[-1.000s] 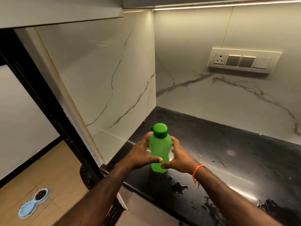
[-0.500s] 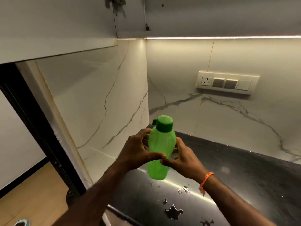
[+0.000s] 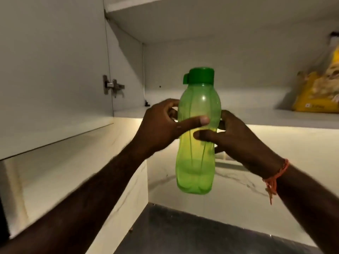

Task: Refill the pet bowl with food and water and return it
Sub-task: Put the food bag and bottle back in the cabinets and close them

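A translucent green water bottle (image 3: 197,143) with a darker green cap is held upright in the air, level with the bottom shelf of an open wall cupboard. My left hand (image 3: 161,125) grips its middle from the left, thumb across the front. From the right, my right hand (image 3: 238,140) wraps the same part of the bottle; its wrist wears an orange thread. The pet bowl is out of view.
The open white cupboard door (image 3: 53,70) hangs at the left with its hinge showing. A yellow bag (image 3: 319,88) stands on the cupboard shelf (image 3: 256,118) at the right. The black countertop (image 3: 192,233) lies below, with marble wall behind.
Both hands have lifted the bottle from the countertop up to cupboard height. My view tilted upward, so the floor and the blue pet bowl dropped out of sight.
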Demonstrator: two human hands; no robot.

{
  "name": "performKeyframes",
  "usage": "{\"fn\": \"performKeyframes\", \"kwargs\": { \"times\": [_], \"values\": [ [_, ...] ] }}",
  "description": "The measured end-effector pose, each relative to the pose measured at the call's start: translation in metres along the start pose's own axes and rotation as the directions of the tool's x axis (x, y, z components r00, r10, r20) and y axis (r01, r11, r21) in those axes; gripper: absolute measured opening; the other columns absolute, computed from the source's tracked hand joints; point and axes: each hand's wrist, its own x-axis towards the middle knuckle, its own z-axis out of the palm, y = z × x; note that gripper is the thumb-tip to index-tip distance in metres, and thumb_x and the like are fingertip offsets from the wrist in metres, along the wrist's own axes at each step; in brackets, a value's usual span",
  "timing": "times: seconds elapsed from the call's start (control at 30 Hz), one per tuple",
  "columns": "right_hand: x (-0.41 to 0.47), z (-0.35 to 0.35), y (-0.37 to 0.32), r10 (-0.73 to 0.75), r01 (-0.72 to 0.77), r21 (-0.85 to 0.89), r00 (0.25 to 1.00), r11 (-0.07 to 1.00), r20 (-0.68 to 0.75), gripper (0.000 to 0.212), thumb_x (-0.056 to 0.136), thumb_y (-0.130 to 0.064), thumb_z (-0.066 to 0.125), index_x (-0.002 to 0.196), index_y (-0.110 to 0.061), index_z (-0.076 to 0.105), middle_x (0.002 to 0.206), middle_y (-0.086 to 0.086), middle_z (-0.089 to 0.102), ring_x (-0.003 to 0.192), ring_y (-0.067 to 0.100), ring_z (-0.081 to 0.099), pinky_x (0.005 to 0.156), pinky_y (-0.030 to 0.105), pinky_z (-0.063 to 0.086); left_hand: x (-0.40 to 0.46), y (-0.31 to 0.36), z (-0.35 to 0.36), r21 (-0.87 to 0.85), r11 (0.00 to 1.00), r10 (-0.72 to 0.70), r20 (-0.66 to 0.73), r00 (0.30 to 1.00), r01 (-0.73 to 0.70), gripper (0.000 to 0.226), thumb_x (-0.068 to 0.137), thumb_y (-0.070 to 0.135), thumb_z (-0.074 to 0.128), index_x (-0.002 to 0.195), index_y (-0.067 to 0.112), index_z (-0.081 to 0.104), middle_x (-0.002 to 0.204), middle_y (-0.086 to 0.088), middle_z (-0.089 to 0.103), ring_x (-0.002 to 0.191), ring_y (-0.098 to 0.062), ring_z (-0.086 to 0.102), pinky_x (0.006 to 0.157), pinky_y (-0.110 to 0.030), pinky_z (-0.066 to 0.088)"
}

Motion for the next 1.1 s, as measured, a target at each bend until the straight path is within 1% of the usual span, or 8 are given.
{"fn": "performKeyframes", "kwargs": {
  "times": [0.17, 0.33, 0.53, 0.7, 0.8, 0.9, 1.0, 1.1],
  "values": [
    [0.053, -0.050, -0.045, -0.052, 0.052, -0.004, 0.999, 0.999, 0.004, 0.064, 0.082, -0.043, 0.079, 0.137, -0.021, 0.054, 0.117, 0.000, 0.072, 0.095, 0.017, 0.076, 0.073, 0.039, 0.065, 0.070, 0.049, 0.007, -0.101, 0.992, 0.081, 0.026, 0.996, -0.078, 0.052, 0.078, 0.054, 0.081, 0.114, 0.018, 0.071, 0.094, -0.003, 0.079, 0.079, -0.015, 0.078, 0.067, -0.038, 0.066],
    [0.108, -0.087, -0.066, -0.086, 0.086, -0.055, 0.996, 0.995, -0.008, 0.039, 0.090, -0.042, 0.071, 0.122, -0.021, 0.063, 0.106, -0.001, 0.076, 0.084, 0.012, 0.077, 0.063, 0.028, 0.061, 0.137, 0.069, 0.021, -0.136, 0.985, 0.111, 0.019, 0.994, -0.107, 0.046, 0.087, 0.052, 0.075, 0.110, 0.013, 0.072, 0.095, -0.004, 0.079, 0.079, -0.014, 0.079, 0.067, -0.034, 0.065],
    [0.185, -0.109, -0.037, -0.004, 0.004, -0.117, 1.000, 0.993, -0.005, 0.042, 0.088, -0.042, 0.073, 0.122, -0.019, 0.063, 0.109, 0.004, 0.076, 0.095, 0.022, 0.076, 0.079, 0.040, 0.063, 0.213, 0.035, 0.053, -0.018, 0.996, 0.092, 0.069, 0.993, -0.091, 0.051, 0.089, 0.062, 0.066, 0.114, 0.017, 0.067, 0.095, 0.002, 0.077, 0.078, -0.008, 0.076, 0.058, -0.022, 0.057],
    [0.237, -0.111, 0.015, 0.072, -0.073, -0.070, 0.997, 0.995, -0.007, 0.038, 0.085, -0.029, 0.081, 0.116, -0.020, 0.059, 0.114, 0.008, 0.073, 0.101, 0.027, 0.073, 0.090, 0.050, 0.060, 0.256, -0.016, 0.086, -0.145, 0.989, 0.054, 0.200, 0.978, -0.025, 0.048, 0.096, 0.044, 0.068, 0.133, 0.013, 0.064, 0.114, -0.005, 0.076, 0.096, -0.017, 0.077, 0.077, -0.035, 0.064],
    [0.261, -0.110, 0.040, 0.082, -0.082, -0.017, 0.997, 0.996, -0.012, 0.028, 0.086, -0.025, 0.081, 0.108, -0.022, 0.064, 0.110, 0.008, 0.076, 0.098, 0.026, 0.075, 0.089, 0.051, 0.060, 0.273, -0.036, 0.102, -0.186, 0.982, 0.017, 0.185, 0.982, 0.018, 0.062, 0.086, 0.053, 0.073, 0.133, 0.014, 0.063, 0.119, -0.008, 0.075, 0.103, -0.025, 0.076, 0.088, -0.050, 0.063],
    [0.280, -0.108, 0.051, 0.089, -0.090, -0.038, 0.996, 0.995, -0.014, 0.036, 0.086, -0.026, 0.082, 0.117, -0.018, 0.065, 0.111, 0.008, 0.075, 0.099, 0.026, 0.075, 0.089, 0.052, 0.060, 0.288, -0.053, 0.112, -0.215, 0.976, -0.015, 0.137, 0.990, 0.045, 0.073, 0.076, 0.056, 0.075, 0.132, 0.012, 0.061, 0.117, -0.013, 0.075, 0.103, -0.031, 0.075, 0.087, -0.055, 0.062],
    [0.289, -0.107, 0.057, 0.113, -0.114, -0.044, 0.993, 0.993, -0.025, 0.047, 0.085, -0.027, 0.083, 0.125, -0.013, 0.063, 0.116, 0.010, 0.074, 0.105, 0.030, 0.072, 0.088, 0.051, 0.060, 0.288, -0.060, 0.116, -0.196, 0.978, -0.042, 0.110, 0.993, 0.063, 0.059, 0.088, 0.036, 0.075, 0.136, 0.009, 0.055, 0.113, -0.017, 0.075, 0.105, -0.036, 0.074, 0.088, -0.054, 0.062],
    [0.287, -0.110, 0.057, 0.136, -0.141, -0.110, 0.989, 0.984, -0.052, 0.081, 0.074, -0.037, 0.090, 0.138, -0.010, 0.048, 0.130, 0.011, 0.065, 0.112, 0.032, 0.067, 0.090, 0.053, 0.058, 0.285, -0.062, 0.116, -0.099, 0.991, -0.083, 0.087, 0.993, 0.091, 0.077, 0.090, 0.034, 0.077, 0.152, 0.009, 0.040, 0.125, -0.016, 0.069, 0.116, -0.034, 0.068, 0.095, -0.052, 0.059]
  ]
}}
